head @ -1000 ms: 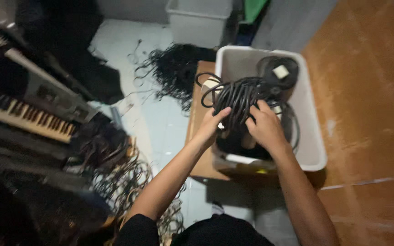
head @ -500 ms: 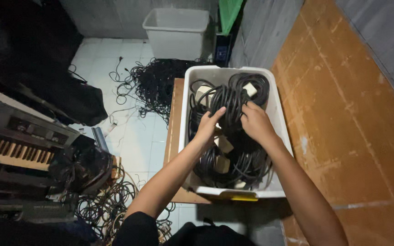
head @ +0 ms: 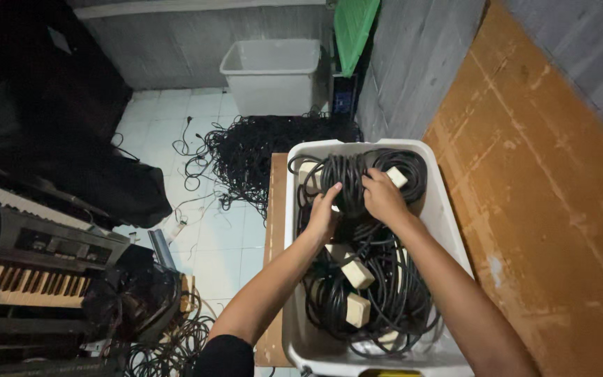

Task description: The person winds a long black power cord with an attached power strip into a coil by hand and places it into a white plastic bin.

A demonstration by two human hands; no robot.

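Observation:
A white plastic bin stands in front of me, filled with coiled black cables bound with cream-coloured tags. Both my hands reach into its far half. My left hand grips the left side of one cable coil, and my right hand grips the same coil from the right. Another coil with a cream tag lies just beyond my right hand.
The bin rests on a wooden board. A loose heap of black cables covers the tiled floor beyond, with an empty grey tub behind it. Keyboards stand at the left. A brown panel leans at the right.
The view has tilted up and steadied over the bin. Both hands have moved from the middle of the bin toward its far end, still gripping a cable coil.

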